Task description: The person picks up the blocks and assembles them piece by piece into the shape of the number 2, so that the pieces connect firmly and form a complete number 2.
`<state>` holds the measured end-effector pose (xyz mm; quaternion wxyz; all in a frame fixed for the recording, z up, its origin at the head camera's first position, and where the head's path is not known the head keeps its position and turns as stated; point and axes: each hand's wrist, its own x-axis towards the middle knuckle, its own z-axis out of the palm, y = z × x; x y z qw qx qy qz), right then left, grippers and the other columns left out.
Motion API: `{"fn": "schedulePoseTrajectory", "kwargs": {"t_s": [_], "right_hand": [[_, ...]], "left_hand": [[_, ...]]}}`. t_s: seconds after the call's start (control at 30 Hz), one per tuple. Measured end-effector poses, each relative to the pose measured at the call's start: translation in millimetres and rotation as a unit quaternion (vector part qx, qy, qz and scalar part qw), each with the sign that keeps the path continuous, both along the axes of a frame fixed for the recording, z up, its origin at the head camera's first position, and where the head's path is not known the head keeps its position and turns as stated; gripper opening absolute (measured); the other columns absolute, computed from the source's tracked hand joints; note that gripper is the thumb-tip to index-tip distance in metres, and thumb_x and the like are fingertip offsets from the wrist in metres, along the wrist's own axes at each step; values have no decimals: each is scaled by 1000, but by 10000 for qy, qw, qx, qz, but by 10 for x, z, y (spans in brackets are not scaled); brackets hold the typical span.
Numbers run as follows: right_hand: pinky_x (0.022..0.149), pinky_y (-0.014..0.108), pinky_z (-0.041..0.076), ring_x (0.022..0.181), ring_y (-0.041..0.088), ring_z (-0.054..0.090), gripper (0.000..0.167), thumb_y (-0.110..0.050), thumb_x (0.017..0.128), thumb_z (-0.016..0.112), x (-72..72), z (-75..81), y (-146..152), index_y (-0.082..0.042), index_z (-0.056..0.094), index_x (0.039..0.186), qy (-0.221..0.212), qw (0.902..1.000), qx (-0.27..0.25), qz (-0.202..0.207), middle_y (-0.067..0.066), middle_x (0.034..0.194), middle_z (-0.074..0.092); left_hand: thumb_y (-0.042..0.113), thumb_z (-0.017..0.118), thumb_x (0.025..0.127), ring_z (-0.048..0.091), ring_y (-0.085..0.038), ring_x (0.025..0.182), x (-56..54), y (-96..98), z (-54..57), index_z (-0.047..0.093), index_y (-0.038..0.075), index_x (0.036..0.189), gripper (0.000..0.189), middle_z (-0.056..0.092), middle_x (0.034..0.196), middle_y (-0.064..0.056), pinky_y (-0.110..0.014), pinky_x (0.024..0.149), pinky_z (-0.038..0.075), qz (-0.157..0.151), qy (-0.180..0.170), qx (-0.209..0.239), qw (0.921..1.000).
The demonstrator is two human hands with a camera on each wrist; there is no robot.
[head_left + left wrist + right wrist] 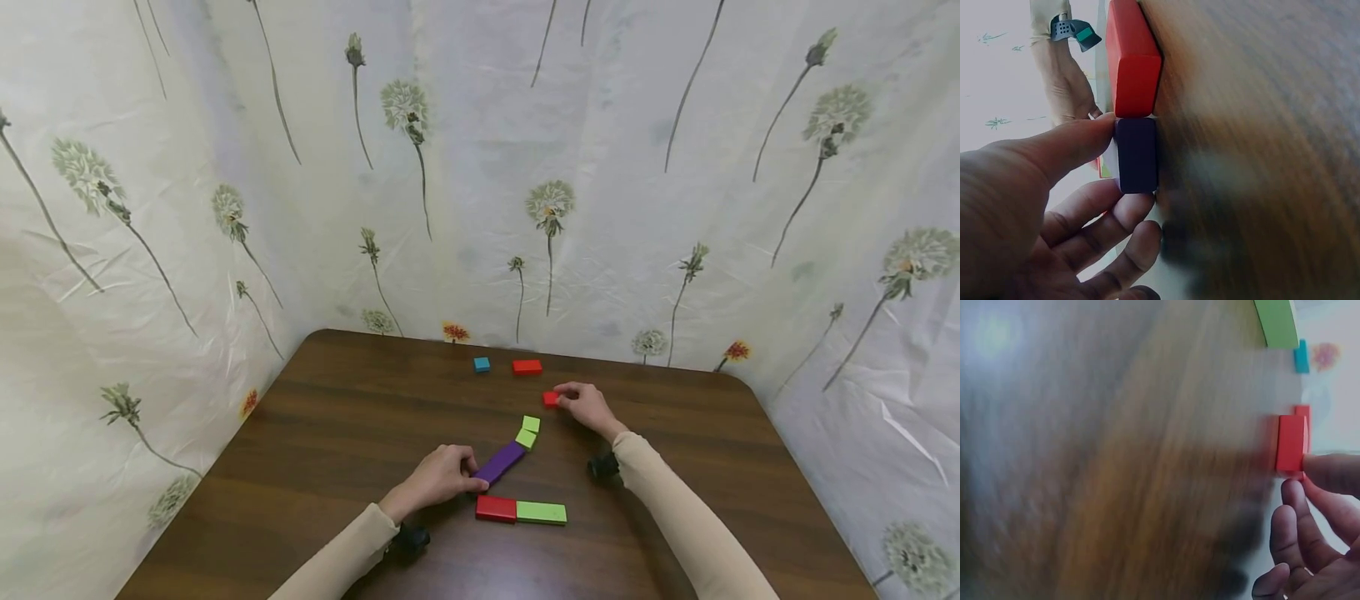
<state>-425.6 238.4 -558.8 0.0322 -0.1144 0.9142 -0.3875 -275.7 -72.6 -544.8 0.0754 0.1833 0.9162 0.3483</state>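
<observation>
Thumb and fingers of my left hand [438, 477] pinch the near end of a long purple block [500, 462] lying slantwise on the table. In the left wrist view its dark end face [1137, 156] shows between them. Two small green blocks [527, 437] continue from its far end. Farther back, my right hand [587, 407] holds a small red block [551, 399] by its right side. The right wrist view shows thumb and fingertips on that red block [1290, 442]. Close in front of my left hand, a larger red block [496, 508] lies end to end with a long green block [542, 512].
Near the table's back edge lie a small blue block [482, 364] and another red block [527, 367]. The brown wooden table [360, 392] is bordered behind and at the sides by a pale curtain [480, 167] with a dandelion print.
</observation>
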Motion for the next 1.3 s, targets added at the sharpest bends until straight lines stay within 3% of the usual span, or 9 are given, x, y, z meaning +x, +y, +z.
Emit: {"fn": "schedulePoseTrajectory", "kwargs": {"t_s": [0.47, 1.3], "right_hand": [[73, 30, 45, 90, 23, 58, 25, -14, 94, 62, 100, 37, -146, -5, 67, 116, 51, 9998, -35, 209, 15, 112, 67], [79, 35, 49, 98, 22, 61, 25, -18, 93, 63, 95, -5, -248, -10, 68, 117, 2, 9992, -47, 387, 11, 114, 68]], "left_hand": [[37, 78, 80, 47, -7, 60, -8, 3, -8, 65, 14, 84, 26, 57, 71, 6, -22, 53, 37, 23, -58, -6, 10000], [37, 77, 81, 47, -8, 61, -5, -4, -8, 65, 15, 85, 25, 57, 72, 6, -23, 53, 37, 73, -202, -15, 9998]]}}
